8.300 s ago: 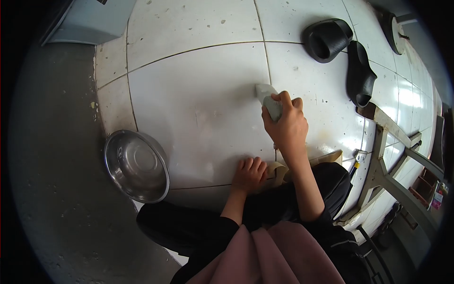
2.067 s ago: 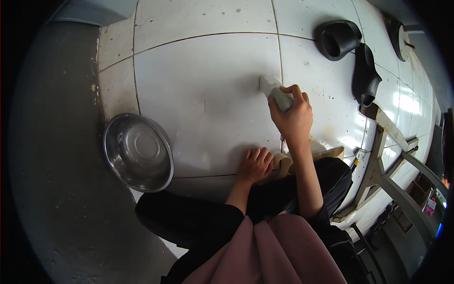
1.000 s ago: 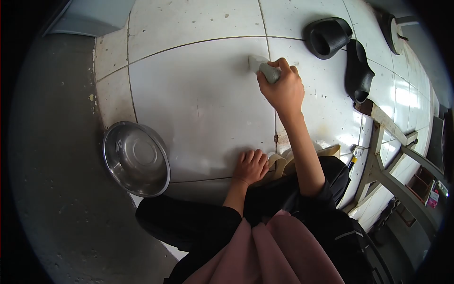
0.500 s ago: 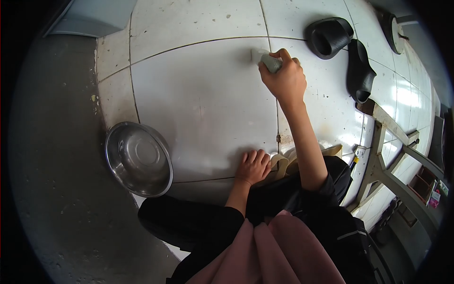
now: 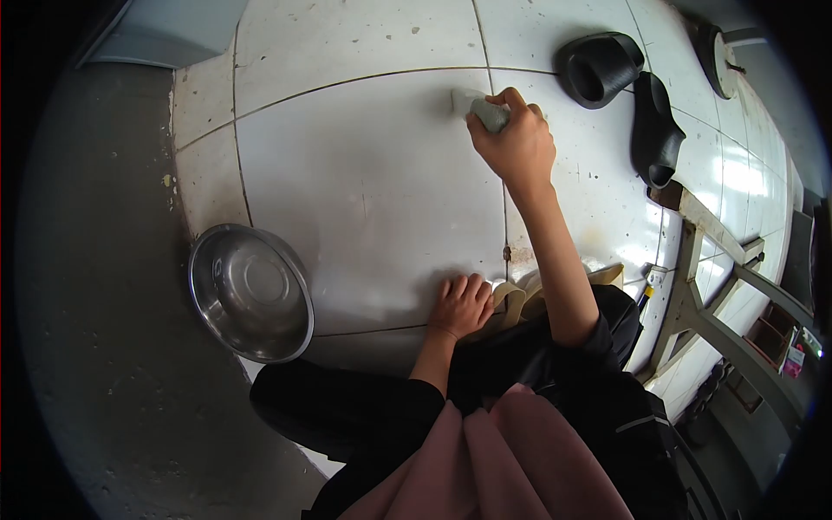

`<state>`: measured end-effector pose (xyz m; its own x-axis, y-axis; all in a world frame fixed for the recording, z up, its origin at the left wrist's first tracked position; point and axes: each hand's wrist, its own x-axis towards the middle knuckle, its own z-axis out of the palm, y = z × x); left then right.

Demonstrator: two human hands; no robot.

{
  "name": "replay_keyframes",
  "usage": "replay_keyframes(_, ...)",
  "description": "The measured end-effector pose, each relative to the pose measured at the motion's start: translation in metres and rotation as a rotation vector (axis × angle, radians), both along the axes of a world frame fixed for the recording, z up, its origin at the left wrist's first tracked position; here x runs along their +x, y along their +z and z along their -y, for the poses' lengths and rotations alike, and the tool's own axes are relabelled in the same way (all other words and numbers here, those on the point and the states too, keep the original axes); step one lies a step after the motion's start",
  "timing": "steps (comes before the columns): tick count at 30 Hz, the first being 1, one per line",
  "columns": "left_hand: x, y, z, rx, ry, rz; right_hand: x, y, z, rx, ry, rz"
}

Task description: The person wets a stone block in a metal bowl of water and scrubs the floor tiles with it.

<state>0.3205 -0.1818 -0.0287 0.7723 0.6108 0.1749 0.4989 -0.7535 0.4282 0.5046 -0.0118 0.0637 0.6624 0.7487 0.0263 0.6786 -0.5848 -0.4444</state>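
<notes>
Reaching out over the white tile floor [image 5: 373, 165], my right hand [image 5: 520, 152] is closed around a small grey-green object with a pale, see-through flat end [image 5: 490, 113]. That pale end points left and is right at the tile surface, close to a grout line. I cannot tell what kind of tool it is. My left hand [image 5: 462, 308] rests flat on the tile near my lap, fingers spread, with nothing in it. Beige cloth straps [image 5: 511, 303] lie just to its right, by my knee.
A shiny steel basin [image 5: 251, 293] sits at the left, overlapping the step edge above a dark grey floor [image 5: 95, 303]. Black slippers [image 5: 656, 130] lie beyond my right hand. A metal frame [image 5: 693, 295] stands at the right, and a pale grey panel [image 5: 173, 30] at the upper left.
My right hand and the grey-green object have shifted slightly left across the tile. The left hand stays on the floor, and the whole view has drifted a little.
</notes>
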Motion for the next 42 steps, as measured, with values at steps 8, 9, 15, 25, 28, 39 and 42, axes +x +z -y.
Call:
replay_keyframes(8,0.001,0.006,-0.001,0.03,0.027,-0.007,-0.018,0.006,0.04,-0.057,0.095,0.021)
replay_keyframes(9,-0.001,0.001,0.002,0.027,0.008,-0.041,-0.03,0.007,0.063,-0.065,0.096,-0.026)
replay_keyframes(15,0.0,0.008,-0.003,0.023,0.005,0.002,0.0,0.0,0.019,0.015,0.069,-0.096)
replay_keyframes(25,-0.001,0.007,0.001,0.01,0.027,0.012,-0.042,0.004,0.081,-0.03,0.05,-0.036)
replay_keyframes(28,-0.002,-0.002,0.003,0.028,0.0,-0.064,-0.044,-0.001,0.081,0.026,0.049,0.002)
replay_keyframes(39,-0.001,0.002,0.001,0.051,0.013,-0.046,-0.023,-0.001,0.05,-0.043,0.056,0.01)
replay_keyframes(42,0.0,0.005,-0.001,0.045,0.017,-0.029,-0.046,-0.002,0.094,0.004,0.062,-0.024)
